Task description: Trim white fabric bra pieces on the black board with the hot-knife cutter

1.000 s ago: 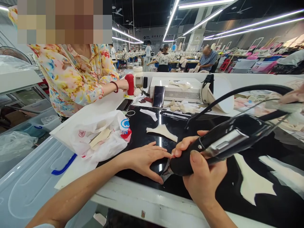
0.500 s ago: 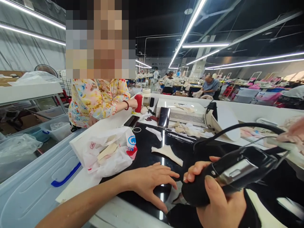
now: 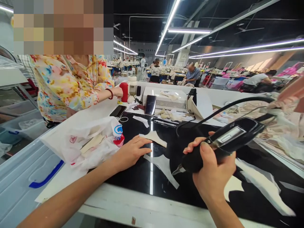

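My right hand (image 3: 215,167) is wrapped around a black corded hand tool (image 3: 229,139). The tool's pointed metal tip (image 3: 178,170) is by the right edge of a thin white curved fabric piece (image 3: 163,166) on the black work surface (image 3: 133,186); whether it touches is unclear. My left hand (image 3: 133,150) lies with fingers stretched out, its fingertips at the left end of a cream curved piece (image 3: 155,136). More cut pieces (image 3: 261,183) rest right of my right hand.
A white plastic bag (image 3: 95,142) with cream scraps sits at left. Behind are a phone (image 3: 150,105), a white vented machine (image 3: 171,100) and a red thread cone (image 3: 123,91). The tool's cable (image 3: 220,107) arcs rightward. A person in a floral shirt (image 3: 68,82) stands at left.
My left hand has shifted from beside the tool tip toward the cream curved piece. The white curved piece, partly covered before, now shows fully. The camera view has turned somewhat to the right.
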{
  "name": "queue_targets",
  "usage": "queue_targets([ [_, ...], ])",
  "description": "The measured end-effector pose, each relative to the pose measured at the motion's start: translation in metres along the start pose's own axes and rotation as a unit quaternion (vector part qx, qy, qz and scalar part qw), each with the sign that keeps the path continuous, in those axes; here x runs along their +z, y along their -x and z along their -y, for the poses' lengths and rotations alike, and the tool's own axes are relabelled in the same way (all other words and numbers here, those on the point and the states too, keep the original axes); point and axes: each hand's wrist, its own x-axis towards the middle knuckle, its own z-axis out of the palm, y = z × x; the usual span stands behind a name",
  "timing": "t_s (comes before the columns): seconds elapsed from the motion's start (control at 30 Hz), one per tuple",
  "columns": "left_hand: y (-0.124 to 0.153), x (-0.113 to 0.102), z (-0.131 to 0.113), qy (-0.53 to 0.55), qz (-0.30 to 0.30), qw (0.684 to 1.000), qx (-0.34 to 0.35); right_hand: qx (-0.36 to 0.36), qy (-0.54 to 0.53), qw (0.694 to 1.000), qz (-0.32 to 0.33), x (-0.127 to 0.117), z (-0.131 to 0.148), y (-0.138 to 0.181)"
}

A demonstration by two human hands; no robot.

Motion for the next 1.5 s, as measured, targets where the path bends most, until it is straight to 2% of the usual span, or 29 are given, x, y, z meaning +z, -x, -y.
queue_targets([
  [0.07,0.0,0.005,-0.007,0.028,-0.008,0.999,-0.018,-0.008,0.002,1.0,0.004,-0.002,-0.002,-0.001],
  [0.2,-0.003,0.014,-0.016,0.073,0.021,0.997,-0.015,-0.006,0.014,1.0,0.006,-0.002,-0.004,-0.002],
  [0.37,-0.008,0.013,-0.008,0.037,0.047,0.998,0.032,-0.004,0.018,1.0,0.003,0.002,-0.003,-0.001],
  [0.47,-0.009,0.008,-0.008,0.034,0.047,0.998,0.02,-0.003,0.01,1.0,0.012,0.006,-0.002,0.0],
  [0.63,-0.008,0.01,-0.029,0.131,0.043,0.99,-0.031,0.004,0.004,1.0,0.01,0.016,-0.002,0.006],
  [0.77,-0.004,0.016,-0.042,0.173,0.08,0.981,-0.027,0.004,-0.002,0.999,0.033,0.021,-0.007,0.009],
  [0.97,-0.001,0.018,-0.044,0.176,0.115,0.977,-0.019,0.003,0.015,1.0,0.02,0.014,-0.017,0.008],
  [1.2,0.001,0.016,-0.045,0.172,0.137,0.975,-0.03,-0.01,0.019,1.0,0.013,0.005,-0.017,0.007],
  [1.5,-0.002,0.009,-0.048,0.151,0.153,0.976,-0.027,-0.008,0.008,1.0,0.014,0.005,-0.013,0.006],
])
